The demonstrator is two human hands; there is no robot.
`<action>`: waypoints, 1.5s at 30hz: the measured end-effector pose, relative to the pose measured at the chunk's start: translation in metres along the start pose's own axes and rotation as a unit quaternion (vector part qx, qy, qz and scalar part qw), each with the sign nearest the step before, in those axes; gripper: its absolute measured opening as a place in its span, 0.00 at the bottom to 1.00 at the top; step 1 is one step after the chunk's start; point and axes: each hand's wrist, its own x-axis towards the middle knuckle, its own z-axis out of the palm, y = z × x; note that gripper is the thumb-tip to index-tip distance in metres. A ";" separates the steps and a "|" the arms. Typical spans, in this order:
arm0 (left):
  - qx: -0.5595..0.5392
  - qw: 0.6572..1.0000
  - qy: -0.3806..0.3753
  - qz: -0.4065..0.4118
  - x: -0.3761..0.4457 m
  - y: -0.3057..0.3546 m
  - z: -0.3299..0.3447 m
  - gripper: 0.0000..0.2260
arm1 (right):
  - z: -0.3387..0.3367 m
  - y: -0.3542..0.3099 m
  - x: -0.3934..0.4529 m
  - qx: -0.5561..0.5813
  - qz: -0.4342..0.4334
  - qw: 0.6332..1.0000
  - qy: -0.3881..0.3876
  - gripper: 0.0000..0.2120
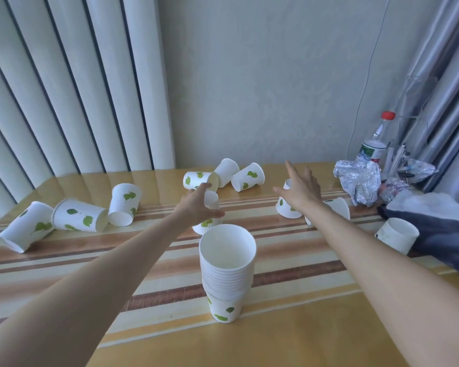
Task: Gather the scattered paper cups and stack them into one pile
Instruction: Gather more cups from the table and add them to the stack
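A pile of several nested white paper cups with green leaves (227,271) stands upright at the table's centre. Just behind it, my left hand (200,205) curls around an upside-down cup (210,218), thumb and fingers on its sides. My right hand (300,188) hovers with fingers spread over another upside-down cup (286,207). Loose cups lie tipped over: three at the left (77,215), three at the back (239,174), one behind my right forearm (338,207) and one at the right (396,234).
The striped yellow-brown table (289,327) meets a wall at the back. Crumpled foil (358,180), a red-capped plastic bottle (376,141) and a grey cloth (440,229) crowd the right corner. Vertical blinds hang at the left, curtains at the right.
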 end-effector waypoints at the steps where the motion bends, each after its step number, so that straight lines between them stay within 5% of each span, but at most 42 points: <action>1: 0.010 1.000 0.000 -0.001 0.002 -0.002 0.001 0.38 | 0.005 0.003 0.005 -0.026 -0.002 1.000 -0.015 0.33; 7: 0.091 0.996 -0.002 0.015 0.000 0.000 -0.007 0.32 | 0.014 0.009 0.007 -0.106 -0.032 0.993 -0.028 0.22; 10: 0.054 0.997 0.055 0.010 -0.011 0.006 -0.018 0.31 | 0.004 0.002 0.001 -0.120 -0.049 0.992 -0.004 0.16; 15: -0.128 0.975 0.168 -0.063 -0.040 0.014 -0.045 0.33 | -0.012 -0.012 -0.031 0.080 -0.035 0.990 0.107 0.24; 17: -0.316 0.934 0.138 -0.092 -0.054 0.015 -0.054 0.35 | -0.018 -0.016 -0.047 0.258 0.041 0.960 0.098 0.27; 19: -0.466 0.875 0.089 -0.099 -0.076 0.020 -0.061 0.27 | -0.024 -0.020 -0.060 0.445 0.129 0.885 0.047 0.31; 21: -0.525 0.847 0.041 -0.080 -0.096 0.024 -0.065 0.17 | -0.028 -0.021 -0.074 0.550 0.169 0.818 0.009 0.33; 24: -0.540 0.841 -0.021 -0.021 -0.122 0.034 -0.068 0.13 | -0.037 -0.026 -0.096 0.585 0.156 0.796 -0.019 0.34; 28: -0.498 0.863 -0.031 0.086 -0.151 0.054 -0.061 0.10 | -0.051 -0.031 -0.118 0.608 0.112 0.786 -0.002 0.32; 31: -0.430 0.891 -0.027 0.147 -0.165 0.059 -0.046 0.18 | -0.059 -0.028 -0.130 0.616 0.092 0.782 0.028 0.34; 37: -0.352 0.928 -0.042 0.113 -0.174 0.045 -0.020 0.34 | -0.077 -0.034 -0.155 0.642 0.064 0.763 0.037 0.42; 41: -0.335 0.931 -0.084 0.118 -0.179 0.037 -0.013 0.28 | -0.084 -0.044 -0.171 0.657 0.007 0.754 0.024 0.30; 45: -0.328 0.929 -0.110 0.128 -0.184 0.031 -0.009 0.24 | -0.086 -0.060 -0.190 0.629 -0.084 0.773 0.010 0.31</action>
